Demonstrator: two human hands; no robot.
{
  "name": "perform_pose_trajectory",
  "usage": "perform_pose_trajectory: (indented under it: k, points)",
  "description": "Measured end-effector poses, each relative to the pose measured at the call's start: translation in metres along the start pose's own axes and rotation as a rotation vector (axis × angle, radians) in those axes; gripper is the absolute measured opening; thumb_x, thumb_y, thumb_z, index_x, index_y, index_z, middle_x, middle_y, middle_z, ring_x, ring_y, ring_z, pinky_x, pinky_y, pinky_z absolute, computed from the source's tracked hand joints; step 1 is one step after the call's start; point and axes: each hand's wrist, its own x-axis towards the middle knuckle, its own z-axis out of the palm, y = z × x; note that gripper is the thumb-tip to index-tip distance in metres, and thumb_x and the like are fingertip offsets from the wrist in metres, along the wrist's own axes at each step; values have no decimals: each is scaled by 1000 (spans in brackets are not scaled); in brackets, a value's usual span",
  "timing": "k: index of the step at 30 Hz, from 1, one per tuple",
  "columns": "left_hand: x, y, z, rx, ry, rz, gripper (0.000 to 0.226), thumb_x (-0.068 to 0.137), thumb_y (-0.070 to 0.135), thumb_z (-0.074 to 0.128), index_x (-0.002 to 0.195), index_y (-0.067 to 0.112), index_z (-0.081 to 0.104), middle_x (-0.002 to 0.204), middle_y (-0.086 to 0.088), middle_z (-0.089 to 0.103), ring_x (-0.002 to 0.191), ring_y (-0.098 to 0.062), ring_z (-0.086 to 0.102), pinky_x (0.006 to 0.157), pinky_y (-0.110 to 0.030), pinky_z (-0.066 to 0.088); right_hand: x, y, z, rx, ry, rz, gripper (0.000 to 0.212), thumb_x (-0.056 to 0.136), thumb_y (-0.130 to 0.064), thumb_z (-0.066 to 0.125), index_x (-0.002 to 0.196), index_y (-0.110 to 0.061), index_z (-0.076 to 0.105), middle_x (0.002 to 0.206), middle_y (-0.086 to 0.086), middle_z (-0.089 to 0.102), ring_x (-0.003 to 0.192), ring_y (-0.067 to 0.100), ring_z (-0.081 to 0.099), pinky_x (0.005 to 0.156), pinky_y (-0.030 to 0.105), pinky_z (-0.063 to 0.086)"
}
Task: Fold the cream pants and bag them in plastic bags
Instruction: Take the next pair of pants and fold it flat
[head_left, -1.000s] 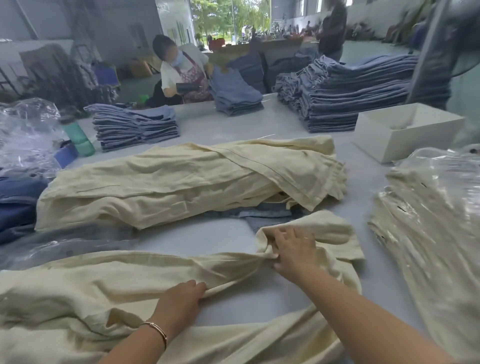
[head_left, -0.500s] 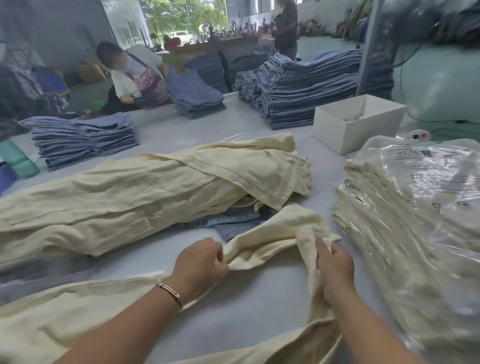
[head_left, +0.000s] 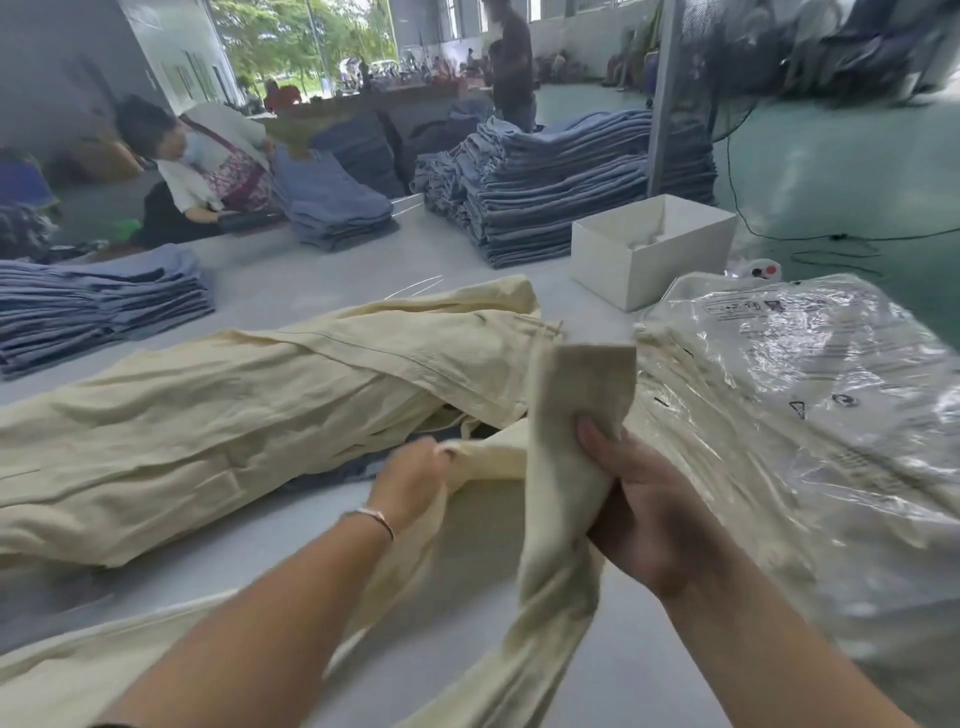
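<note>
I see my left hand (head_left: 415, 475) and right hand (head_left: 636, 512) both gripping one pair of cream pants (head_left: 563, 467) raised over the table (head_left: 270, 280); print on the plastic bags (head_left: 810, 395) is unreadable.

Four stacks of blue jeans (head_left: 561, 187), one white box (head_left: 649, 249), two people.

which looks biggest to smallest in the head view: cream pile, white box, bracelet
1. cream pile, spanning most of the table's width
2. white box, though it sits farther from the camera, so its true size is unsure
3. bracelet, smallest by far
</note>
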Motion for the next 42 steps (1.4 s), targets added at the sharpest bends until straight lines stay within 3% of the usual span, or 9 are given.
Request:
perform_pose_trajectory:
  k: [3,8,11,15,20,27,36,40,42]
  points:
    - [15,12,-60,-672,-59,-235,20,97,20,52,106,9,65,104,-17,67,86,-24,67,74,-36,50,14,-13,19,18,54,-187,30,89,-25,61,114,-8,65,107,11,70,97,24,68,81,35,55]
    - [27,2,-115,-1373,-194,-220,42,93,46,53,82,12,75,84,-9,71,69,-22,69,63,-30,58,32,-6,-37,-717,795,-271,20,87,-18,62,86,2,60,78,14,65,76,32,60,75,39,51]
    - [32,-9,-96,-608,-36,-286,45,98,46,44,110,9,64,120,-15,63,103,-30,63,88,-34,51,33,14,-73,-838,860,-39,15,82,-13,64,94,-5,61,81,8,60,78,27,59,67,29,43]
    - [11,-34,-45,329,168,-238,37,95,31,47,121,5,49,127,-22,54,116,-37,50,94,-40,39,24,36,-107,-1304,886,103,72,73,-5,66,136,-5,30,122,19,52,114,37,52,90,39,43]
    - [-59,-11,2,262,228,301,31,84,19,50,113,9,59,107,-13,59,97,-33,55,85,-45,47,14,70,-114,-2267,626,162,101,88,-29,46,137,-26,-42,155,16,-23,144,36,-7,114,51,8]
    - [-169,-22,54,339,-292,212,55,83,71,39,121,32,47,124,8,54,116,-16,48,95,-31,36,8,106,-125,-2140,-203,175,61,83,-62,48,140,-47,29,159,-12,5,146,11,6,118,37,11]
    - [-263,-69,33,435,15,335,81,66,82,51,116,21,68,112,7,66,110,-6,55,95,-20,46,-12,130,-98,-2184,-727,217,125,49,-76,68,150,-40,4,159,9,-16,146,24,-17,116,41,-10]
    - [-294,-85,44,453,99,432,79,60,56,68,129,19,58,120,0,64,116,-13,47,94,-25,48,-28,155,-74,-2209,-805,-48,94,70,-38,61,150,-18,17,159,9,9,143,24,24,114,32,25]
    - [-305,-92,42,427,73,373,86,47,54,70,124,21,49,110,2,66,104,-13,53,83,-22,51,-33,158,-67,-2152,-796,-260,74,55,-23,66,126,-13,51,135,15,50,108,31,60,83,33,54]
